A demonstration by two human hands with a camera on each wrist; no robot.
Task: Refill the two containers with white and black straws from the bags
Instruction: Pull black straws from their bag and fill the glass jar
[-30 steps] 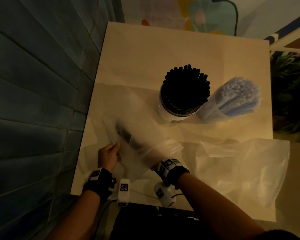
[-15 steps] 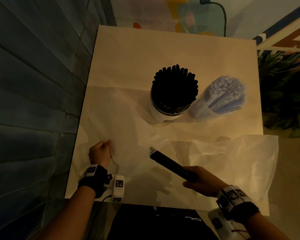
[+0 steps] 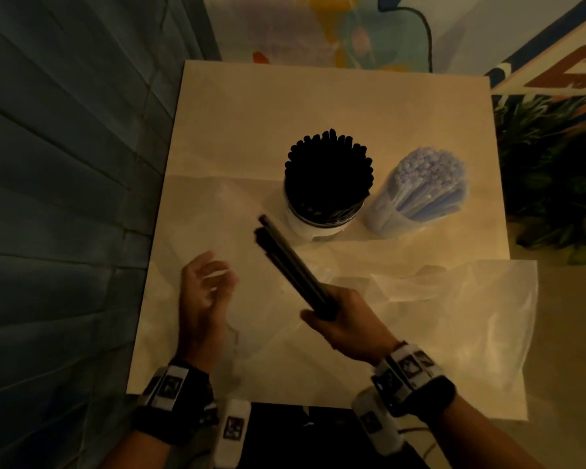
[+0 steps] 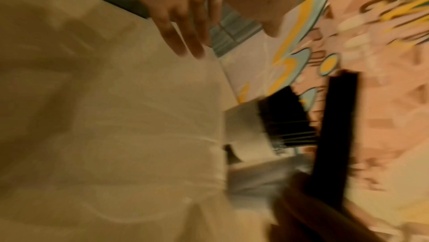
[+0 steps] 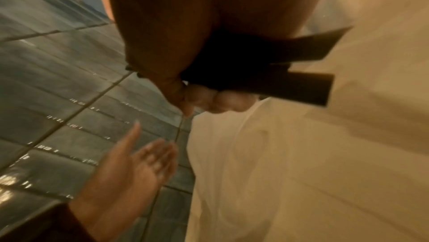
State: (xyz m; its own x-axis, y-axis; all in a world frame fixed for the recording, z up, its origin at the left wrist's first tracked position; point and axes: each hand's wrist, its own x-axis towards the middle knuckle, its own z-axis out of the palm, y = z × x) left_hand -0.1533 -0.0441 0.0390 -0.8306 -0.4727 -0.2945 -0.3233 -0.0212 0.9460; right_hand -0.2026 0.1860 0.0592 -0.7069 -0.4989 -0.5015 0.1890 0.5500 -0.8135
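1. Head view: a pale square table [image 3: 318, 106] fills the middle of the frame, with dark tiled wall [image 3: 65, 198] at the left, a painted mural [image 3: 335, 28] along the top and green foliage [image 3: 555, 177] at the right. Two containers stand upright side by side in the upper centre: a white tub packed with black straws [image 3: 327, 184] and, just to its right, a clear container of white straws [image 3: 420, 194]. Two clear plastic bags lie flat on the table: one [image 3: 210, 211] at centre left under the left hand, the other [image 3: 454, 319] at lower right, overhanging the table's edge.
2. In the same view the right hand [image 3: 349, 323], at lower centre, has its fingers wrapped round the near end of a bundle of black straws [image 3: 291, 262]. The bundle's long axis runs diagonally, its free end pointing to the upper left, close beside the tub's base. The left hand [image 3: 203, 292], at lower left, is loosely spread and holds nothing, hovering over the bag.
3. Left wrist view, blurred: the left hand's fingers [image 4: 185, 25] hang relaxed at the top; the straw bundle [image 4: 334, 135] stands nearly vertical at the right, partly in front of the tub [image 4: 250, 126].
4. Right wrist view, blurred: the right hand's fingertips [image 5: 209, 101] curl under the straws [image 5: 290, 84], whose short ends splay to the right in two groups. The left hand [image 5: 130, 168] lies palm open at lower left against the tiles.
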